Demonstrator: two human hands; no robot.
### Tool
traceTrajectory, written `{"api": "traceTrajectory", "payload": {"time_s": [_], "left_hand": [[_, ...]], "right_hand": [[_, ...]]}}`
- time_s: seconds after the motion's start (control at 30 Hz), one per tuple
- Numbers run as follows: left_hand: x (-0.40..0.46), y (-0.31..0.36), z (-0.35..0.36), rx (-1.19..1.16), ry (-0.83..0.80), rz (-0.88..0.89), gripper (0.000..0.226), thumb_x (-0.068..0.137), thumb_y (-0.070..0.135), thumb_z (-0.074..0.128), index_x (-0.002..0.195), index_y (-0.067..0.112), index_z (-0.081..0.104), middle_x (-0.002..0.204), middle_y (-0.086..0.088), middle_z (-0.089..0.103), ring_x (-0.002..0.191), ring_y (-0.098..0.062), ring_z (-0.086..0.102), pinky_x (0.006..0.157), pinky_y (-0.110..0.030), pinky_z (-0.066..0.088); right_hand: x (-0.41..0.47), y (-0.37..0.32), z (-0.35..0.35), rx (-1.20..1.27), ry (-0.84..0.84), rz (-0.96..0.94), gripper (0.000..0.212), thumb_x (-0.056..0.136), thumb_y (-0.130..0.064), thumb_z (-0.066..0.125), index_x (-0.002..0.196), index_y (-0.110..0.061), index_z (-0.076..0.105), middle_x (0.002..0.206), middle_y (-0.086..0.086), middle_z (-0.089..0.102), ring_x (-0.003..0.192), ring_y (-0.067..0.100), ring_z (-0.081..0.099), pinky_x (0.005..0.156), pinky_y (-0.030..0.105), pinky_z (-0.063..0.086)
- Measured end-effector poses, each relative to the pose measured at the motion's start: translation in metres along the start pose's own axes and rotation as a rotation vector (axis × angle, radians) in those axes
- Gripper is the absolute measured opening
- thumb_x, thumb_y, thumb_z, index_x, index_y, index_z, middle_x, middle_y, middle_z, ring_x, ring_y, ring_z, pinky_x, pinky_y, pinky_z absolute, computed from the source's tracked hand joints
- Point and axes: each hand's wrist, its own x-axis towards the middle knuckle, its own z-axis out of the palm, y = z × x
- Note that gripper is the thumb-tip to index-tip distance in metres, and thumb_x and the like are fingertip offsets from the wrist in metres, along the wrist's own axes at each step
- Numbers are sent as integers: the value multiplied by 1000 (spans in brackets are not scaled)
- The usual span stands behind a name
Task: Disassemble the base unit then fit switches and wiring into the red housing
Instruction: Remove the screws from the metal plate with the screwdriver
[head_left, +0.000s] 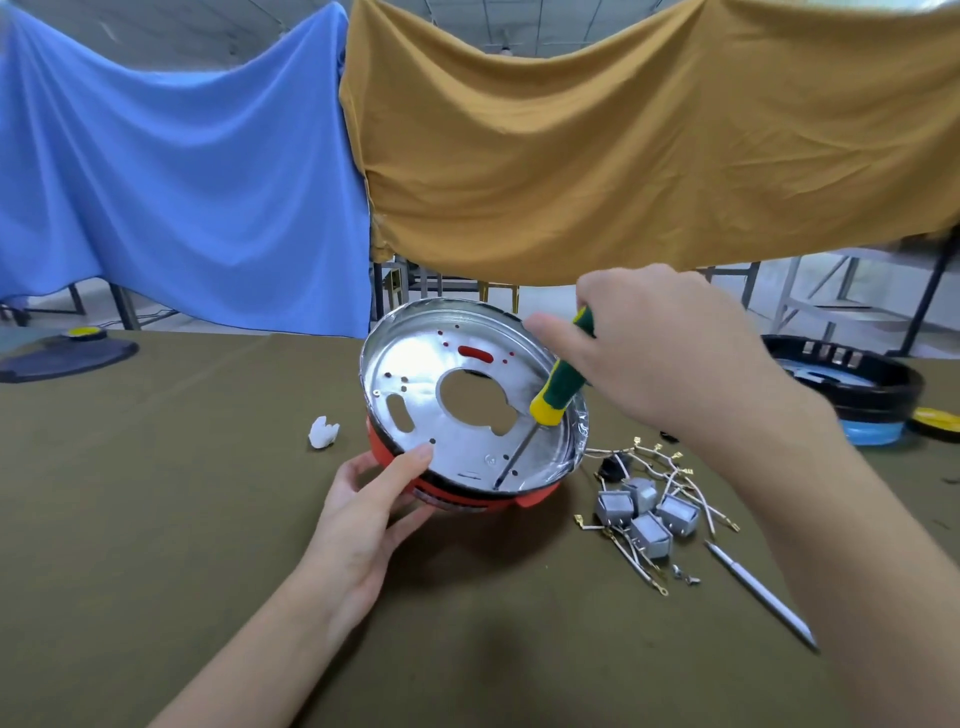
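Note:
The red housing (467, 499) is tipped up toward me on the olive cloth, its silver metal liner (415, 374) facing me with a large centre hole and several small holes. My left hand (363, 519) grips the housing's near left rim, thumb on the liner. My right hand (644, 343) holds a green and yellow screwdriver (558, 392); its shaft slants down and the tip rests at a hole near the liner's lower edge. Several grey switches (649, 514) with white wires and brass terminals lie in a loose pile to the right of the housing.
A silver pen-like tool (758, 592) lies at the near right. A small white piece (323, 432) sits left of the housing. A black and blue round base part (857, 395) is at the far right, a dark lid (67, 351) at the far left. Blue and mustard cloths hang behind.

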Motion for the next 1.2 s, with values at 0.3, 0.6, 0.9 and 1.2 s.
{"api": "traceTrajectory", "payload": {"time_s": [0.3, 0.6, 0.9, 1.2], "left_hand": [[-1, 0, 0, -15, -10, 0, 83, 55, 33, 89, 125, 14, 50, 100, -7, 77, 87, -18, 74, 80, -33, 57], [-3, 1, 2, -5, -16, 24, 83, 55, 32, 86, 128, 14, 50, 103, -6, 77, 90, -18, 75, 81, -34, 56], [-4, 1, 3, 3, -22, 22, 81, 59, 24, 92, 127, 15, 49, 102, -5, 77, 89, -19, 75, 82, -36, 56], [-5, 3, 3, 10, -17, 25, 76, 61, 28, 85, 126, 15, 49, 102, -7, 77, 92, -21, 75, 85, -37, 56]], "right_hand": [[0, 5, -19, 215, -221, -140, 16, 91, -41, 63, 96, -29, 54, 81, -12, 50, 79, 14, 51, 57, 27, 33], [-2, 6, -10, 72, -223, -52, 32, 94, -53, 49, 94, -21, 47, 91, -2, 47, 75, 22, 54, 54, 32, 32], [-3, 4, -19, 3, -232, -65, 22, 81, -37, 71, 90, -20, 60, 76, -2, 55, 70, 18, 51, 52, 27, 40], [-8, 7, -22, 61, -370, -83, 31, 86, -54, 60, 95, -26, 49, 90, -8, 49, 72, 12, 53, 54, 31, 37]]}}
